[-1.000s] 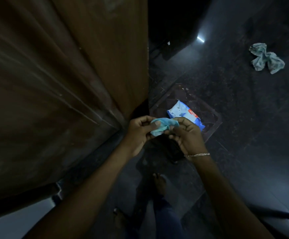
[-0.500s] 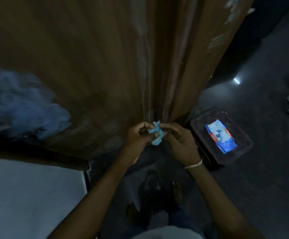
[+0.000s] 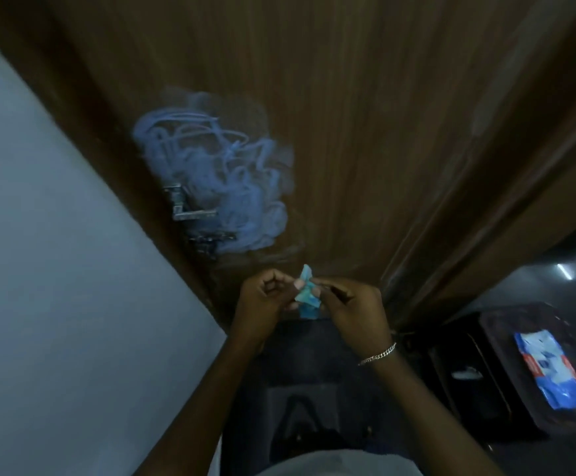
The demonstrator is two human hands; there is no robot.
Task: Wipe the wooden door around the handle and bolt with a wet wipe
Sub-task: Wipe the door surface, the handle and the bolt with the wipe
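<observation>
readying the wet wipe (image 3: 306, 298), pinched between our left hand (image 3: 262, 304) and right hand (image 3: 355, 304) below the handle (image 3: 190, 209); next, press it to the door (image 3: 348, 132) there.

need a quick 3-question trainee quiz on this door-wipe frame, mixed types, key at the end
1. True or false: only the right hand holds the wet wipe.
2. The blue scribble on the wooden door sits: A) right beside the metal handle and spreading above it; B) on the grey wall; C) on the floor.
3. Fill in: the wipes pack lies in a dark ___ on the floor.

Key:
1. False. The left hand pinches it too.
2. A.
3. tray.
</observation>
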